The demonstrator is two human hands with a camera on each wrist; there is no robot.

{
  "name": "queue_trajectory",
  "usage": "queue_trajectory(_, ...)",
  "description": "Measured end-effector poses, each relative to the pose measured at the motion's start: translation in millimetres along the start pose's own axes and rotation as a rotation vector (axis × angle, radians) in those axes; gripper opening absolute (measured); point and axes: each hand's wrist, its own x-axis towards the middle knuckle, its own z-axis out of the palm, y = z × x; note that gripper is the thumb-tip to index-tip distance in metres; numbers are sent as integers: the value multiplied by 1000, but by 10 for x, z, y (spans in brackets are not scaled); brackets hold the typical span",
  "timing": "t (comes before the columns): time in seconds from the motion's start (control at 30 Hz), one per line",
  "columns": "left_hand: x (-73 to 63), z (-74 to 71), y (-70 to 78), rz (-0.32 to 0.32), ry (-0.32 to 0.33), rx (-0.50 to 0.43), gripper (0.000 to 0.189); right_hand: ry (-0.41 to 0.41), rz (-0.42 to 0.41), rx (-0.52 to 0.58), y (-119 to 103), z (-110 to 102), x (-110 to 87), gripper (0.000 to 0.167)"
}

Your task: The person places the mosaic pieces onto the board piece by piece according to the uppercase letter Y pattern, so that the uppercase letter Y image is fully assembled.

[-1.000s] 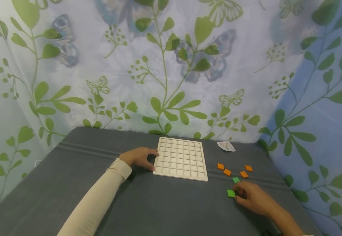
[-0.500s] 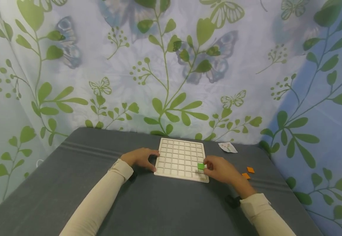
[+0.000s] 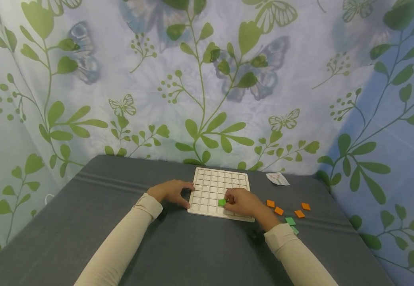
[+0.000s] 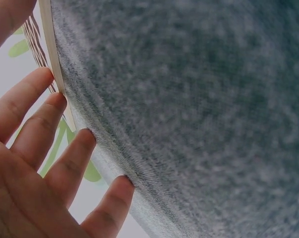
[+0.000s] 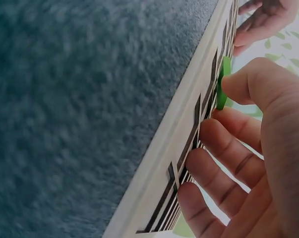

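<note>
A pale wooden grid board (image 3: pixel 207 183) lies flat on the grey-covered table. My right hand (image 3: pixel 244 202) pinches a small green square tile (image 3: pixel 222 202) over the board's front middle cells. Seen from the right wrist, the thumb presses the face of the green tile (image 5: pixel 222 84), which stands tilted close over the grid, and the other fingertips are right at the board. At the board's left edge, my left hand (image 3: pixel 171 192) has its thumb and fingers spread. Its fingertips (image 4: pixel 55 99) are right at the wooden rim in the left wrist view.
Several orange tiles (image 3: pixel 270 203) lie on the table right of the board. Two more green tiles (image 3: pixel 290 221) sit near the right forearm, one partly hidden by the sleeve. A printed paper slip (image 3: pixel 277 178) lies at the back right, before the patterned curtain (image 3: pixel 207 99).
My right hand has picked up a green tile from the right side of the table and carried it left over the board. The left hand stays at the board's left edge.
</note>
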Motion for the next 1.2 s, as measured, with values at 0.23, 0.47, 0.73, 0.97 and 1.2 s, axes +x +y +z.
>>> queue_trajectory(0.23, 0, 11, 6, -5, -3, -4, 70, -2, 0, -18, -8, 26, 17, 13)
queue_trajectory(0.47, 0, 28, -4, -13, -2, 1, 69, -10, 0, -45, -24, 47, 35, 15)
queue_trajectory(0.73, -12, 22, -2, -27, -9, -13, 69, -21, 12, -53, 15, -90, -98, 23)
queue_trajectory(0.97, -15, 3, 0, -17, -3, -25, 69, 62, 4, -111, 254, -414, -637, 12)
queue_trajectory(1.2, -22, 10, -21, -11, 3, -14, 69, 37, 211, -131, 576, -624, -1353, 14)
